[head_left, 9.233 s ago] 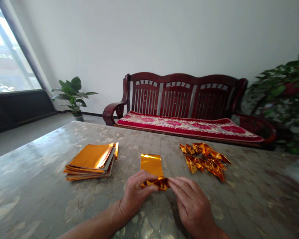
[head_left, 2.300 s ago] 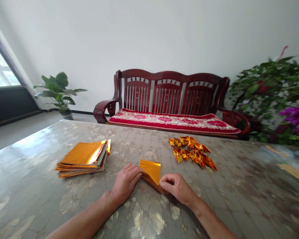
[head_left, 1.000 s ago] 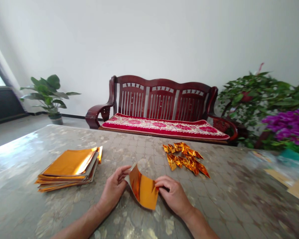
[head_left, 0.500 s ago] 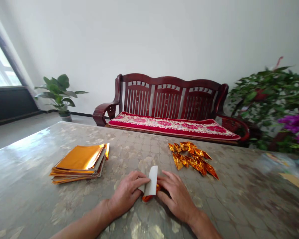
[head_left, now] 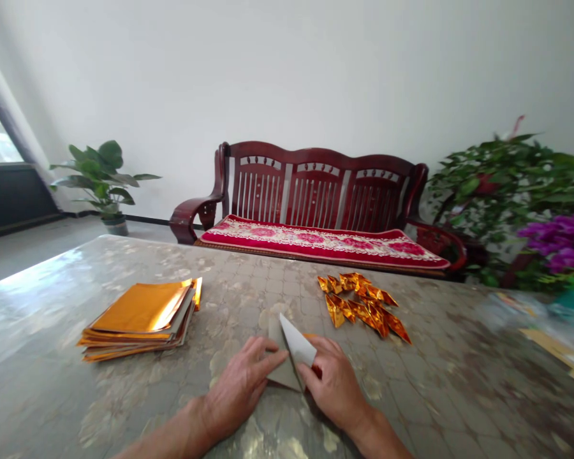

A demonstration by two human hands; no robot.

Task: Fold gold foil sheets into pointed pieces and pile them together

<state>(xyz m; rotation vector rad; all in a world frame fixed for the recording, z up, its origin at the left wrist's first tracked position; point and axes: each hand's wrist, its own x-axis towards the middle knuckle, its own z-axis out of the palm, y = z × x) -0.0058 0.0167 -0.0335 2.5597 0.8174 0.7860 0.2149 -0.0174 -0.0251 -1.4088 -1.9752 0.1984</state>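
Observation:
A partly folded sheet of foil paper (head_left: pixel 299 343), pale grey side up, lies between my hands near the table's front. Its right flap stands raised at a slant, and a little orange-gold foil shows by the right fingers. My left hand (head_left: pixel 239 382) grips the left part, index finger stretched over the paper. My right hand (head_left: pixel 335 382) pinches the right flap between thumb and fingers. To the left sits a stack of gold foil paper (head_left: pixel 143 309). Several folded gold foil pieces (head_left: pixel 363 305) lie in a loose group beyond my right hand.
The table (head_left: pixel 138 401) has a patterned, shiny cover. At its right end lie a clear plastic bag (head_left: pixel 511 312) and tan sheets (head_left: pixel 550 347). A wooden bench (head_left: pixel 316 191) with a red cushion stands behind. Purple flowers (head_left: pixel 562 239) and potted plants (head_left: pixel 103 175) flank it.
The paper has opened out from a narrow upright fold into a wider, slanted shape. My right hand has closed on its right flap. The whole view has shifted slightly.

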